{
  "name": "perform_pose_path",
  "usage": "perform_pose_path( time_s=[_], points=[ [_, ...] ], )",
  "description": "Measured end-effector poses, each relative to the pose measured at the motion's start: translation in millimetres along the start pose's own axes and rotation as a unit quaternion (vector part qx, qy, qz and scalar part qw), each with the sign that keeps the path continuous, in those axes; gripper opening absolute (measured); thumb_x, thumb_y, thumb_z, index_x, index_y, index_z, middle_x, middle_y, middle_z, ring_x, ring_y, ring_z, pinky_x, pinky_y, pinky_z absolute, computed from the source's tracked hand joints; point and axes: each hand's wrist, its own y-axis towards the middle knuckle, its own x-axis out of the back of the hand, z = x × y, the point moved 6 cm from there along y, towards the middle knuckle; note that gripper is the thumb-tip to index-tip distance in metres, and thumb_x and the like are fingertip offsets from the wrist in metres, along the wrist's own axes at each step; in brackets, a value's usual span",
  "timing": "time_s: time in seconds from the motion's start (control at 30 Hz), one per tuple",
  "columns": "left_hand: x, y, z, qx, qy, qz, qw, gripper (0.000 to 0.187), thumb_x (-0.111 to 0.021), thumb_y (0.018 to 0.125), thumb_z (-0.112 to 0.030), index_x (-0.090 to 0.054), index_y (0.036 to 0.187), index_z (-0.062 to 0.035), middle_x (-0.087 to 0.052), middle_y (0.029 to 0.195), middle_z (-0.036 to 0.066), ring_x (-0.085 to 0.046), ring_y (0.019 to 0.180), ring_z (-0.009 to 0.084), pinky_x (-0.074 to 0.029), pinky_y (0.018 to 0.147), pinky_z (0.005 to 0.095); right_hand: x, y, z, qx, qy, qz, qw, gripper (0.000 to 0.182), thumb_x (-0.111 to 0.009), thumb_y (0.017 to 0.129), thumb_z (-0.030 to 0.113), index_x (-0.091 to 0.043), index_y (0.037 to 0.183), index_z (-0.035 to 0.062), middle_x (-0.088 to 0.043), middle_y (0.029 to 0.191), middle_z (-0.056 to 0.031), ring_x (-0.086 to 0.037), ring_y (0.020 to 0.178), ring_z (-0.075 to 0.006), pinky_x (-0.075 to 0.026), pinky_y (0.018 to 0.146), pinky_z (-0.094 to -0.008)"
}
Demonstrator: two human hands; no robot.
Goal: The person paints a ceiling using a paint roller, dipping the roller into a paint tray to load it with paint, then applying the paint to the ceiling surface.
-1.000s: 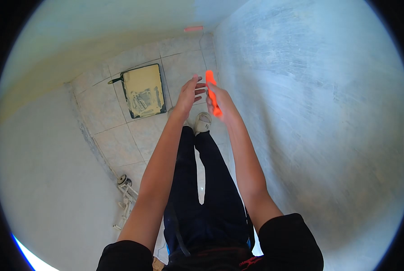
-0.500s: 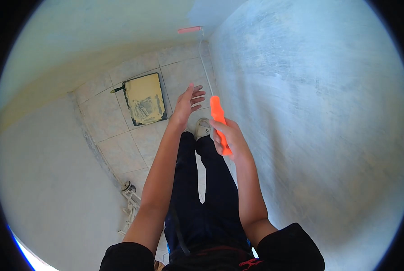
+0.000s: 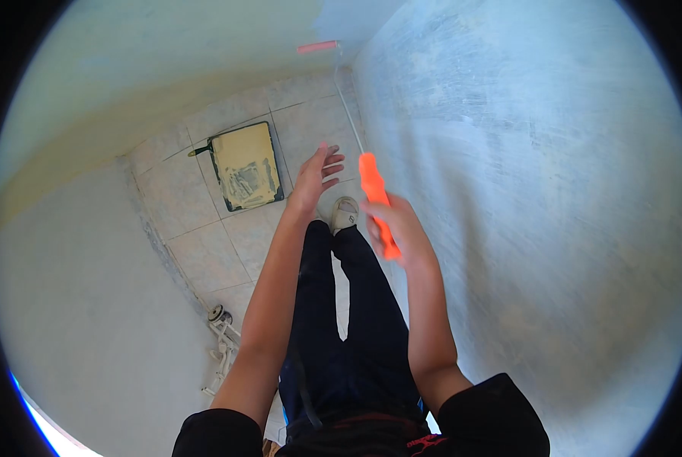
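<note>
The right hand (image 3: 398,228) is closed around the orange handle (image 3: 376,199) of a paint roller (image 3: 318,47). The long axis of the roller goes from the hand up toward about 11 o'clock in the picture: first the orange handle, then a thin metal rod (image 3: 348,107), and at the far end a short pink roller head that lies almost horizontal, across the rod. The head is close to the corner where the walls meet, just at the wall on the right (image 3: 523,190), which looks streaky blue-white. The left hand (image 3: 316,177) is open with the fingers spread and holds nothing; it is near the handle, at its 9 o'clock side, not touching it. On the tiled floor (image 3: 196,251), at 9 o'clock from the left hand, lies a black paint tray (image 3: 242,166) with pale yellow paint. Below the hands a light shoe (image 3: 344,213) shows.
</note>
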Motion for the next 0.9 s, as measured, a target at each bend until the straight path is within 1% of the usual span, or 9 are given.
perform_pose_path(
  time_s=[0.13, 0.3, 0.4, 0.5, 0.6, 0.7, 0.77, 0.83, 0.9],
  points=[
    [-12, -14, -8, -0.008, -0.001, 0.016, 1.000, 0.073, -0.040, 0.102, -0.059, -0.047, 0.145, -0.0006, -0.057, 0.137, 0.013, -0.052, 0.126, 0.0236, -0.037, 0.107, 0.0417, 2, -28, -4, -0.019, 0.011, -0.001, 1.000, 0.019, -0.064, 0.090, 0.022, -0.054, 0.090, 0.0050, -0.049, 0.059, 0.0000, -0.044, 0.040, -0.0119, -0.034, 0.036, -0.0281],
    [-13, -11, -5, -0.012, 0.010, 0.007, 1.000, 0.069, -0.041, 0.103, -0.056, -0.048, 0.144, -0.0008, -0.056, 0.136, 0.012, -0.053, 0.124, 0.0231, -0.041, 0.105, 0.0413, 6, 93, -14, 0.033, 0.009, -0.002, 0.999, 0.018, -0.063, 0.088, 0.019, -0.055, 0.087, 0.0026, -0.053, 0.061, -0.0036, -0.050, 0.045, -0.0160, -0.040, 0.043, -0.0321],
    [-11, -3, -3, 0.004, 0.016, 0.001, 1.000, 0.069, -0.042, 0.103, -0.055, -0.048, 0.144, 0.0000, -0.056, 0.135, 0.012, -0.052, 0.123, 0.0229, -0.041, 0.104, 0.0411, 9, 136, -16, 0.023, 0.036, -0.006, 0.999, 0.017, -0.062, 0.087, 0.018, -0.055, 0.086, 0.0024, -0.053, 0.063, -0.0040, -0.051, 0.047, -0.0162, -0.041, 0.045, -0.0321],
    [-9, 1, -5, -0.004, 0.028, -0.004, 1.000, 0.070, -0.042, 0.103, -0.055, -0.048, 0.144, 0.0006, -0.056, 0.135, 0.012, -0.053, 0.123, 0.0229, -0.040, 0.106, 0.0414, 9, 91, -1, 0.039, 0.020, 0.006, 0.999, 0.017, -0.062, 0.088, 0.018, -0.056, 0.087, 0.0022, -0.053, 0.064, -0.0037, -0.050, 0.046, -0.0152, -0.040, 0.043, -0.0315],
    [-7, 1, -5, -0.018, 0.005, 0.010, 1.000, 0.072, -0.044, 0.101, -0.059, -0.052, 0.142, -0.0011, -0.059, 0.135, 0.014, -0.055, 0.123, 0.0251, -0.041, 0.105, 0.0422, 1, -4, 13, 0.014, 0.018, 0.012, 1.000, 0.019, -0.063, 0.089, 0.019, -0.055, 0.087, 0.0023, -0.052, 0.063, -0.0033, -0.048, 0.041, -0.0143, -0.040, 0.038, -0.0305],
    [-10, -6, -11, 0.005, -0.002, 0.022, 1.000, 0.071, -0.042, 0.102, -0.057, -0.047, 0.144, 0.0007, -0.057, 0.135, 0.012, -0.053, 0.125, 0.0236, -0.038, 0.107, 0.0419, -4, -35, 6, 0.002, 0.018, 0.018, 1.000, 0.019, -0.063, 0.089, 0.020, -0.055, 0.088, 0.0024, -0.051, 0.061, -0.0034, -0.047, 0.039, -0.0143, -0.040, 0.037, -0.0304],
    [-7, -3, -8, 0.008, -0.006, 0.018, 1.000, 0.071, -0.042, 0.103, -0.057, -0.048, 0.144, 0.0005, -0.057, 0.135, 0.012, -0.052, 0.125, 0.0237, -0.038, 0.107, 0.0418, -6, -27, 3, 0.006, 0.021, 0.019, 1.000, 0.020, -0.063, 0.089, 0.020, -0.055, 0.088, 0.0023, -0.051, 0.060, -0.0035, -0.047, 0.038, -0.0145, -0.041, 0.038, -0.0305],
    [-3, -2, -3, 0.013, -0.011, 0.015, 1.000, 0.071, -0.042, 0.103, -0.057, -0.048, 0.144, 0.0002, -0.057, 0.134, 0.012, -0.052, 0.125, 0.0238, -0.038, 0.107, 0.0418, -9, 11, -3, 0.007, 0.027, -0.007, 1.000, 0.018, -0.064, 0.089, 0.020, -0.054, 0.087, 0.0051, -0.051, 0.061, -0.0012, -0.045, 0.040, -0.0120, -0.035, 0.036, -0.0289],
    [-1, 0, -2, 0.002, -0.007, 0.004, 1.000, 0.073, -0.043, 0.101, -0.060, -0.051, 0.142, -0.0001, -0.060, 0.134, 0.014, -0.055, 0.124, 0.0252, -0.041, 0.106, 0.0427, -5, 64, -8, 0.042, 0.029, -0.002, 0.999, 0.017, -0.064, 0.088, 0.019, -0.054, 0.086, 0.0054, -0.051, 0.061, -0.0016, -0.046, 0.041, -0.0120, -0.036, 0.036, -0.0289]
  ],
)
